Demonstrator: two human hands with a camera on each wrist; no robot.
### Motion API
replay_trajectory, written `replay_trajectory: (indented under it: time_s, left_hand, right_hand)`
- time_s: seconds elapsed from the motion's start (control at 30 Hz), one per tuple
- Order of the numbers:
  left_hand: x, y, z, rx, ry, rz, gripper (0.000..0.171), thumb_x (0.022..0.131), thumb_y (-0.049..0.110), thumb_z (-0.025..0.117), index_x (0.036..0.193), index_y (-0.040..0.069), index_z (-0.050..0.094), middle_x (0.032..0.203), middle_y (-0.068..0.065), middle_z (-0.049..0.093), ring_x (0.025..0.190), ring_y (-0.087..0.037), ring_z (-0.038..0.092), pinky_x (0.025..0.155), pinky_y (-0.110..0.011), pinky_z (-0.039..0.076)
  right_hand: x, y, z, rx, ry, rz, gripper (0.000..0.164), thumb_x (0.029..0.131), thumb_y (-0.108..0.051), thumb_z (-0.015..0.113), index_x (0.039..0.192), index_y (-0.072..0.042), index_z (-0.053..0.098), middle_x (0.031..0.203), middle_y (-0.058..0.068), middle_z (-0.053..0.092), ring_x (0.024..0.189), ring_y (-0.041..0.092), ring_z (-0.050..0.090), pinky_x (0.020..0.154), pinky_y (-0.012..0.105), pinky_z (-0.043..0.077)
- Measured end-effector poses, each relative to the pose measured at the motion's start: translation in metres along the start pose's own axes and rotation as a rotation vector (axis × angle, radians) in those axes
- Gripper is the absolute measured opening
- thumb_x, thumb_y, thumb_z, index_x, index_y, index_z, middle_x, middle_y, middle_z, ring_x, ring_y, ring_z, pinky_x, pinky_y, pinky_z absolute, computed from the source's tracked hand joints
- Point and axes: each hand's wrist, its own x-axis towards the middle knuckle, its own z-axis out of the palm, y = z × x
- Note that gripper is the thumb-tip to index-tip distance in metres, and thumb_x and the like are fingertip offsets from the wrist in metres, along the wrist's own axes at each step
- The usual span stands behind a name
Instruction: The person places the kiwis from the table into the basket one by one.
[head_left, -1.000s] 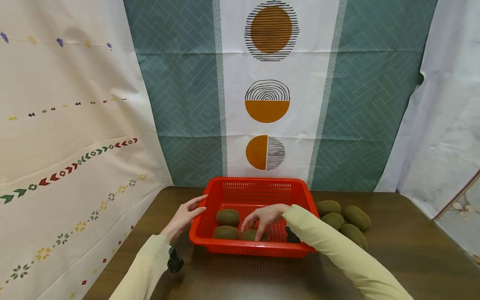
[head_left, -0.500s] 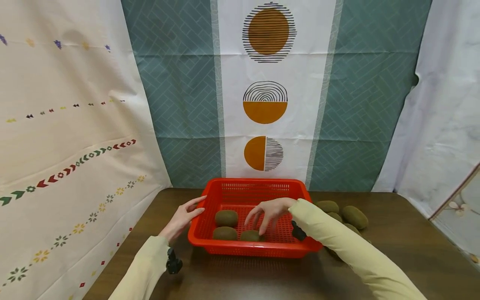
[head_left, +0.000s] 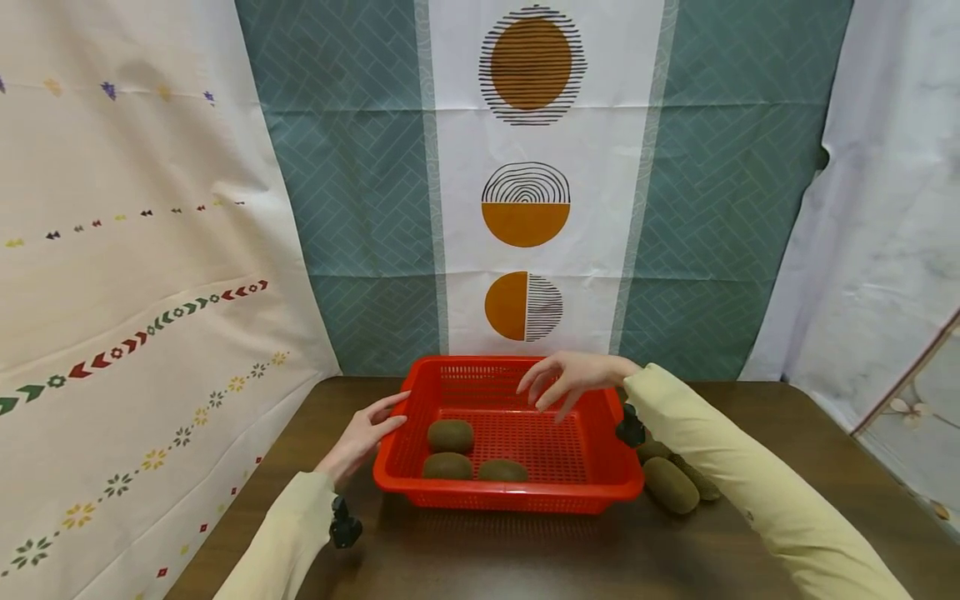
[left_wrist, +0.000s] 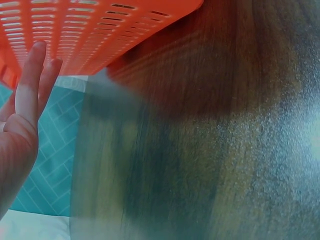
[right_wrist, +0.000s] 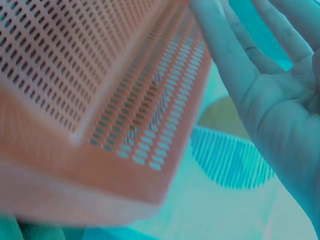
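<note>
A red plastic basket (head_left: 517,493) with slotted walls stands on the table. Inside, at its left and front, lie three brown oval kiwifruit (head_left: 450,436). My left hand (head_left: 365,432) rests at the basket's left rim, fingers extended along it; the left wrist view shows those fingers (left_wrist: 31,82) against the slotted wall. Over the basket's right half hovers my right hand (head_left: 576,377), its fingers loosely bent and nothing in them. The right wrist view has that palm (right_wrist: 280,95) bare beside the basket wall.
Several more kiwifruit (head_left: 671,486) lie on the table just right of the basket, partly hidden behind the right sleeve (head_left: 735,475). The dark wooden table (head_left: 450,558) meets a patterned cloth (head_left: 375,250) at its back edge; another cloth hangs on the left.
My right hand has let go of a kiwifruit at the basket's front, then risen and moved right. The left hand has stayed at the rim.
</note>
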Motion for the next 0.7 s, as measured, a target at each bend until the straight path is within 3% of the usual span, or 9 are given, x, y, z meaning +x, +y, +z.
replay_trajectory:
  time_s: [0.33, 0.7]
  left_hand:
    - [0.002, -0.001, 0.0, -0.007, 0.012, 0.002, 0.055, 0.088, 0.01, 0.059, 0.137, 0.004, 0.036, 0.125, -0.026, 0.045, 0.102, -0.04, 0.053, 0.075, -0.048, 0.047]
    - [0.0, 0.001, 0.002, -0.009, 0.001, 0.006, 0.054, 0.089, 0.009, 0.058, 0.137, 0.002, 0.035, 0.124, -0.028, 0.044, 0.102, -0.042, 0.052, 0.075, -0.047, 0.048]
  right_hand:
    - [-0.05, 0.008, -0.023, -0.005, 0.183, -0.07, 0.03, 0.087, -0.006, 0.06, 0.116, 0.001, 0.056, 0.106, 0.022, 0.054, 0.099, 0.043, 0.052, 0.074, 0.047, 0.049]
    - [-0.105, 0.044, -0.035, 0.048, 0.334, -0.127, 0.034, 0.089, -0.003, 0.056, 0.12, 0.01, 0.049, 0.114, 0.032, 0.049, 0.101, 0.046, 0.049, 0.076, 0.053, 0.045]
